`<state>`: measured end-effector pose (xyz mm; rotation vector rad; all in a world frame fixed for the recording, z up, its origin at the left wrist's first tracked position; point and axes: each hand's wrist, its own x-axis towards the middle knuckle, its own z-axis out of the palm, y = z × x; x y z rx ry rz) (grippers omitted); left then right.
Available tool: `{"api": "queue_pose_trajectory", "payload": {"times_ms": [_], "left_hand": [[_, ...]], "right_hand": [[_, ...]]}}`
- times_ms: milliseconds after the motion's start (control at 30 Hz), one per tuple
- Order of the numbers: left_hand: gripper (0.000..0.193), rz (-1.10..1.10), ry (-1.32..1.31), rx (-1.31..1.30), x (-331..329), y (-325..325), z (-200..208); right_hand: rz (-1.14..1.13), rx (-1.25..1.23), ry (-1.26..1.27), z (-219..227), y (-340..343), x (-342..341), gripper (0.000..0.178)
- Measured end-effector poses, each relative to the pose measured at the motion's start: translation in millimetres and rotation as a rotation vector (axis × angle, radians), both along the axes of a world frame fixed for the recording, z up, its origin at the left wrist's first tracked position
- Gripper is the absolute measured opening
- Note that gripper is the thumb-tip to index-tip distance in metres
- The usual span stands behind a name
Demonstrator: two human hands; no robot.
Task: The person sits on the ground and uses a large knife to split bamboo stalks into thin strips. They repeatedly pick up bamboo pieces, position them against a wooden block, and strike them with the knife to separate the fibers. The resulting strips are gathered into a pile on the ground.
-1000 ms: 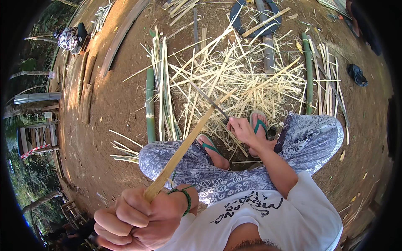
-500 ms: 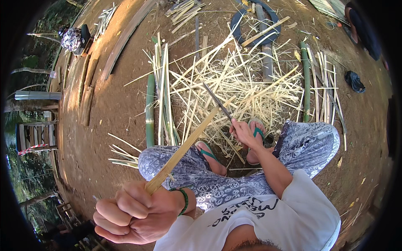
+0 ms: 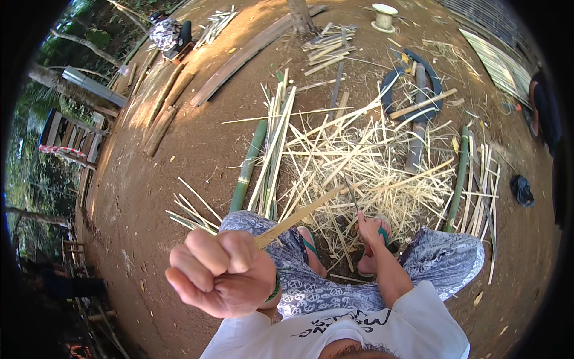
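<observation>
My left hand (image 3: 216,272), raised near the lower left, is closed in a fist around one end of a long pale bamboo strip (image 3: 300,213). The strip slants away to the upper right over my lap. At its far end it meets, or passes very close to, the dark narrow blade of a knife (image 3: 351,194); whether they touch I cannot tell. Low between my knees, my right hand (image 3: 371,230) grips the knife's handle, which its fingers mostly hide. Beyond the blade, a wide heap of split bamboo strips and shavings (image 3: 382,155) covers the ground.
Green bamboo poles (image 3: 246,170) lie either side of the heap, beside bundled strips (image 3: 280,140). Behind it are a black tyre ring (image 3: 391,84) and a dark post (image 3: 417,146). A black plastic bag (image 3: 522,190) lies at right. Another person (image 3: 165,35) sits far left.
The view has swung, shifting the scene right and down. The knife now points more steeply away from me, nearer the strip's far end. Both hands keep their holds.
</observation>
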<state>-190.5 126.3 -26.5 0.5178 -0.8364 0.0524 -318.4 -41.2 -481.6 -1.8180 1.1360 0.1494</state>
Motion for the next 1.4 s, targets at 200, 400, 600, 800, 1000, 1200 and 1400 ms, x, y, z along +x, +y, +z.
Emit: {"api": "queue_pose_trajectory", "payload": {"times_ms": [200,400,600,800,1000,1200,1400], "left_hand": [[0.037,0.107,0.063,0.109,13,-1,15],[0.029,-0.082,-0.061,0.109,31,-13,13],[0.028,0.051,-0.015,0.419,19,-28,24],[0.036,0.049,0.007,0.217,29,-47,15],[0.027,-0.032,-0.096,0.185,38,-50,61],[0.024,-0.155,-0.107,0.318,56,-64,12],[0.025,-0.322,-0.090,0.440,34,-36,-44]], "right_hand": [[-0.229,0.309,-0.159,36,18,14,0.063],[-0.303,0.358,-0.412,92,21,17,0.037],[-0.301,0.322,-0.501,172,34,-11,0.019],[-0.260,0.228,-0.477,213,55,-41,0.026],[-0.232,0.253,-0.763,280,55,-41,0.026],[0.034,0.213,-1.003,369,62,-44,0.036],[0.193,0.308,-1.126,432,77,-50,0.070]]}}
